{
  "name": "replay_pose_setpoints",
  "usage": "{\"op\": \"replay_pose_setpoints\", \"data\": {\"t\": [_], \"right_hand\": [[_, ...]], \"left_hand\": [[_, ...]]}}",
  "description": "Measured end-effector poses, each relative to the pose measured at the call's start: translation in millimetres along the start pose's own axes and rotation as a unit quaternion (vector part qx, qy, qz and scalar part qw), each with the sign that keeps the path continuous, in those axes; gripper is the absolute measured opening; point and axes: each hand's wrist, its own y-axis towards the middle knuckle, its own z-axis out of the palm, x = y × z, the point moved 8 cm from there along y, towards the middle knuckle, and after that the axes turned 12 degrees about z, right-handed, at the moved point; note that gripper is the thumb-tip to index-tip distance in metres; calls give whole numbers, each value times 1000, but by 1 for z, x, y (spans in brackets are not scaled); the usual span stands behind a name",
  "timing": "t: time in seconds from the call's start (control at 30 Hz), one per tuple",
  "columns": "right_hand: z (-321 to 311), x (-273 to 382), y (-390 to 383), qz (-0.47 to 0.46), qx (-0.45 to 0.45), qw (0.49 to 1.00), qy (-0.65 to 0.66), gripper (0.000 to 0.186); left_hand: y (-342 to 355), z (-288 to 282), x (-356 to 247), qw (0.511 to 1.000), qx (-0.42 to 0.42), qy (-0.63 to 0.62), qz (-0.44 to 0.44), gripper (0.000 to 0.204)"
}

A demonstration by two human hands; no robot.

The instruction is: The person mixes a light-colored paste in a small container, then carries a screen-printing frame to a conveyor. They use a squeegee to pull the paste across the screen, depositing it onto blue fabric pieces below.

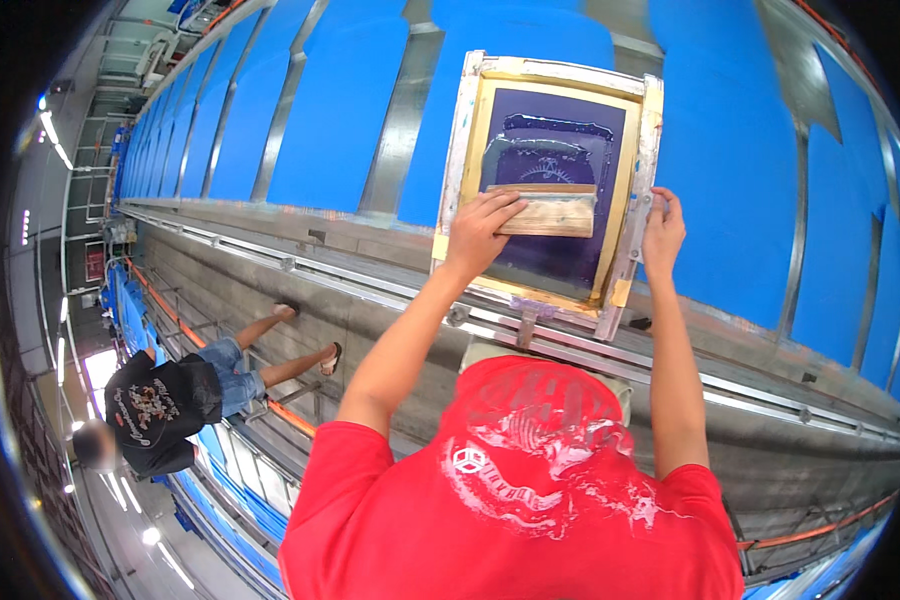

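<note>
A screen-printing frame (pixel 473 130) with whitish, taped edges lies on a blue panel in front of me. Its dark purple mesh (pixel 560 110) carries a wet, glossy band of ink and a pale printed design in the middle. My left hand (pixel 482 232) is closed around the left end of a wooden squeegee (pixel 555 212), which rests across the mesh. At the frame's right side, my right hand (pixel 663 235) grips the edge with its fingers curled over it; part of the fingers is hidden.
A long printing table holds several blue fabric panels (pixel 335 110) with grey strips between them. A metal rail (pixel 390 290) runs along its near edge. To the left, a person (pixel 170 400) in a dark shirt and denim shorts stands in the aisle by another table.
</note>
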Motion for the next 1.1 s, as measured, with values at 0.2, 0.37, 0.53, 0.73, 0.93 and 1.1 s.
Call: {"op": "replay_pose_setpoints", "data": {"t": [0.2,0.37,0.53,0.73,0.93,1.1], "right_hand": [[-10,0,1,-1,-26,999,-34,22],[-8,15,-2,-1,-52,996,-72,23],[-10,0,15,7,-15,993,-114,22],[41,152,1,-291,48,899,-323,43],[113,134,39,-273,156,894,-319,42],[91,84,-42,-293,133,911,-258,43]], "left_hand": [[4,-4,8,999,40,-6,-13,57],[18,5,30,998,35,-42,-27,58],[69,25,54,998,43,-44,27,44],[143,55,110,975,197,-90,-48,35],[154,72,112,984,148,-88,-44,31],[77,63,63,991,105,-82,7,38]]}}
